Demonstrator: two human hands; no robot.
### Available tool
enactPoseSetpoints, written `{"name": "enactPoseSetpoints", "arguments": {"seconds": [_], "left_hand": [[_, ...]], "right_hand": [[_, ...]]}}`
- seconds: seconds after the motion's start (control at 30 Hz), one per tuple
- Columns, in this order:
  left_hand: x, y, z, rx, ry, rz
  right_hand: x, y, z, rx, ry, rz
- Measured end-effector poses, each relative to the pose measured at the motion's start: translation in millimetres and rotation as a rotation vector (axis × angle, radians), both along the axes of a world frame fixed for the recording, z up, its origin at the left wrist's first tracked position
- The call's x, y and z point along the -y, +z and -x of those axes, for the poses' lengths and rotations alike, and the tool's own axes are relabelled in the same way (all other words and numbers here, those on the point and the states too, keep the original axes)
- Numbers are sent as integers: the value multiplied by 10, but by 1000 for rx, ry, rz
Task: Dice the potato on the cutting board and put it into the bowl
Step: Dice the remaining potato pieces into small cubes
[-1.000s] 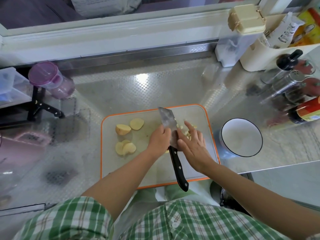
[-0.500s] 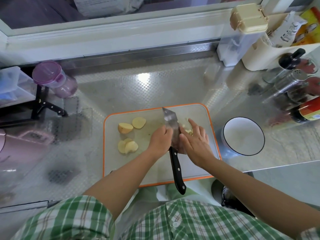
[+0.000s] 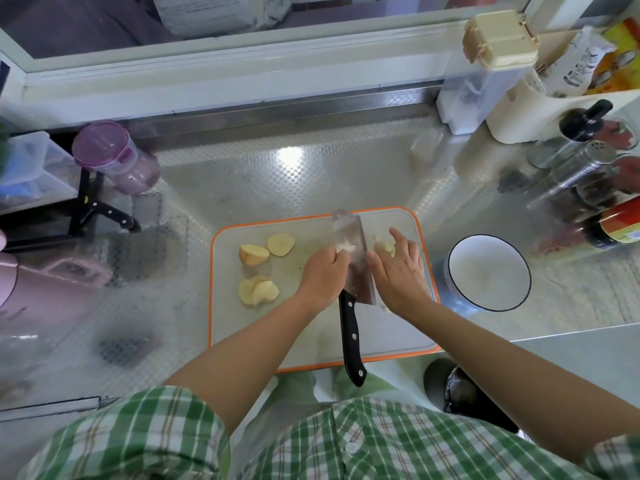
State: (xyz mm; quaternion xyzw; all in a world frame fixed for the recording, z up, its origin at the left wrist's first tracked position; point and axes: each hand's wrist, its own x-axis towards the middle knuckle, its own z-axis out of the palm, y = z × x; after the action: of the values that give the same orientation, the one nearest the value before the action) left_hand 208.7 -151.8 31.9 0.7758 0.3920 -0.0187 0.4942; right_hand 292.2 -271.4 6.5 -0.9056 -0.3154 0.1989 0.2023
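Right hand (image 3: 398,268) lies flat, fingers straight, on the diced potato (image 3: 384,244) near the far right corner of the cutting board (image 3: 235,334), just beside the blade. Left hand (image 3: 323,275) sits against the blade's left edge with fingers curled; gripping or only touching, I cannot tell. The knife (image 3: 349,327) lies flat on the board, pale bits on its blade, black handle jutting past the near edge. Potato chunks (image 3: 258,291) sit on the board's left half. The bowl (image 3: 489,271) stands on the worktop (image 3: 277,181), just beside the board's right edge.

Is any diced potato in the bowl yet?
No, the bowl shows only bare white inside; diced pieces lie on the cutting board.
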Motion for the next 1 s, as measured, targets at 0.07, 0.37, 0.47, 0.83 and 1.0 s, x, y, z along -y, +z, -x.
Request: {"name": "enactPoseSetpoints", "arguments": {"seconds": [0.07, 0.37, 0.47, 0.83, 1.0], "left_hand": [[-26, 13, -11, -13, 36, -37], [-120, 86, -135, 7, 63, -48], [-94, 74, -73, 56, 80, 67], [-66, -439, 348, -220, -535, -586], [-117, -441, 327, -218, -593, -638]], "right_hand": [[20, 50, 12, 63, -22, -80], [-64, 260, 171, -495, 119, -108], [-32, 162, 150, -436, -77, -185], [254, -82, 333, -682, -205, -273], [364, -153, 219, -486, -352, -256]]}}
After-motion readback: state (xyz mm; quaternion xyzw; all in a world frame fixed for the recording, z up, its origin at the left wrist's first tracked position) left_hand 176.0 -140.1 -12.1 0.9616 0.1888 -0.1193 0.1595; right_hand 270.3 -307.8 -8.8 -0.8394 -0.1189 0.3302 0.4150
